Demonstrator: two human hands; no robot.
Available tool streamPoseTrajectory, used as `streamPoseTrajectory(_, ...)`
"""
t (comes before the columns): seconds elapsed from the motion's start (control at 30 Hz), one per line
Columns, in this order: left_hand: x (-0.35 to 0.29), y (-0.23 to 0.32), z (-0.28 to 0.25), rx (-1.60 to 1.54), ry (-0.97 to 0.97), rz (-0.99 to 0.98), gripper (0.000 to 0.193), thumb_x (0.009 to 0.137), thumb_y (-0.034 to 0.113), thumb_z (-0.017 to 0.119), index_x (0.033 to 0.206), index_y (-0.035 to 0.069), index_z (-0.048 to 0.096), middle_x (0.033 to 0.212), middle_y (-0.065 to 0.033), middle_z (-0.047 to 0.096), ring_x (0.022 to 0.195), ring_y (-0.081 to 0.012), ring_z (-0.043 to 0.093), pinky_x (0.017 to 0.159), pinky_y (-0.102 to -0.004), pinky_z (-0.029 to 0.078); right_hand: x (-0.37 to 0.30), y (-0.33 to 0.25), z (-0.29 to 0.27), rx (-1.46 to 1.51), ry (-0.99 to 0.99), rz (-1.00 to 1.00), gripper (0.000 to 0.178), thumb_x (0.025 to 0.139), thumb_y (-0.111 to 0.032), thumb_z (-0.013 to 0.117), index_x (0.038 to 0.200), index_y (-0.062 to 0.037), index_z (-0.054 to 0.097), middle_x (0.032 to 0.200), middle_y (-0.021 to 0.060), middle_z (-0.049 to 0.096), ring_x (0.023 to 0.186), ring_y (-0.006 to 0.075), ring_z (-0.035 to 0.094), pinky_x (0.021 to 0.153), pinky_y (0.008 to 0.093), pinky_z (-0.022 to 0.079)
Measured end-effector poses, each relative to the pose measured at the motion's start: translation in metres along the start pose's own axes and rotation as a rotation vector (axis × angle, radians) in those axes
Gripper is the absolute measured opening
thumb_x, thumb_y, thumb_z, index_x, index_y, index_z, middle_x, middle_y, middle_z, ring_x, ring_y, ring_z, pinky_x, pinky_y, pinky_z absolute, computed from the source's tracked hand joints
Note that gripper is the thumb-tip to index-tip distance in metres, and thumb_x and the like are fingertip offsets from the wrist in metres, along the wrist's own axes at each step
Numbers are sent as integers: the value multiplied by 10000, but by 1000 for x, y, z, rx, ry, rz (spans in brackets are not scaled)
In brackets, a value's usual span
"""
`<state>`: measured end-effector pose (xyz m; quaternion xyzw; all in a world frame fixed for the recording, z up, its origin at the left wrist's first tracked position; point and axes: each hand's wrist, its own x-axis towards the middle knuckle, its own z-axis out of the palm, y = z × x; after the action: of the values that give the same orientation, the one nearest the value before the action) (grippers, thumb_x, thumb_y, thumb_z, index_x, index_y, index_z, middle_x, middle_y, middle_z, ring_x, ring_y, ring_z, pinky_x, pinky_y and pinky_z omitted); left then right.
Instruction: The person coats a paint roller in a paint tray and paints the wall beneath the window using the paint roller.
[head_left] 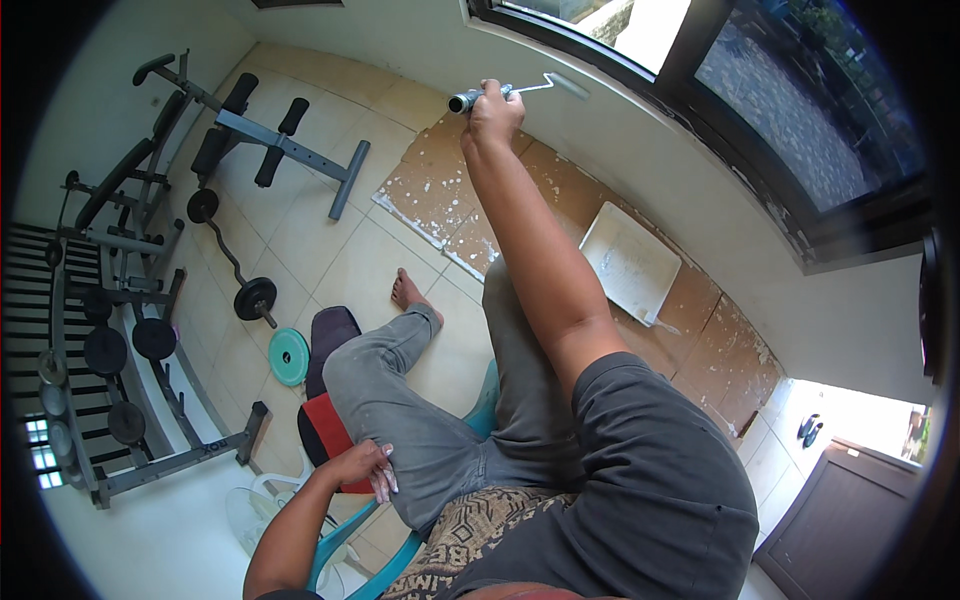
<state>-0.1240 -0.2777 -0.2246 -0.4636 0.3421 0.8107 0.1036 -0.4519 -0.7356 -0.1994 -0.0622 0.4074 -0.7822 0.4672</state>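
My right hand [494, 116] is stretched far forward, its fingers wrapped round the dark handle of a paint roller [535, 88]. The roller's bent wire frame leads to a pale roller head [571, 85] against the white wall [640, 135] under the window. My left hand [365, 468] rests on my left thigh, fingers stretched out and holding nothing; its fingertips look whitish. To the right of my right forearm, a white paint tray [632, 262] lies on brown, paint-spattered sheeting [440, 180] along the wall's foot.
I sit on a teal chair [375, 570]. At the left stand a weight bench [285, 150], a curl barbell [228, 250], a green weight plate [289, 357] and a rack [170, 470]. A dark-framed window [690, 75] is above the wall; a brown door [840, 520] stands lower right.
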Motion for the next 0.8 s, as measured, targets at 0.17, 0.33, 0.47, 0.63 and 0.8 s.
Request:
streamPoseTrajectory(0.17,0,-3,-2,-42,-25,-4,818,1057,533,330,838,-193,638,805,-273,707,646,-360,725,626,-412,621,-16,-26,9,16,-30,-1,178,885,-111,630,970,-26,499,807,41,525,597,124,543,459,279,440)
streamPoseTrajectory(0.33,0,-1,-1,-18,-13,11,814,1056,533,334,839,-190,640,801,-271,706,645,-356,725,624,-409,622,-27,-48,9,22,-64,25,200,891,-138,642,985,-26,505,820,36,524,617,123,552,468,290,478)
streamPoseTrajectory(0.47,0,-4,-2,-36,-20,27,811,1055,534,339,837,-187,641,798,-269,707,641,-354,724,616,-406,623,-27,-43,9,2,-52,17,198,886,-147,650,975,-28,519,811,45,546,585,128,554,448,291,472)
streamPoseTrajectory(0.63,0,-7,-2,-48,-16,9,816,1049,547,348,830,-184,639,793,-270,705,639,-354,724,613,-405,625,26,4,-16,-145,38,62,181,846,-140,668,898,-16,547,702,69,576,499,162,552,402,305,461)
streamPoseTrajectory(0.8,1,-3,0,-66,-7,-21,827,1041,560,363,819,-189,634,789,-276,701,641,-356,725,613,-403,626,69,58,-59,-179,88,100,171,844,-142,684,870,-32,556,736,58,578,526,155,570,409,294,470)
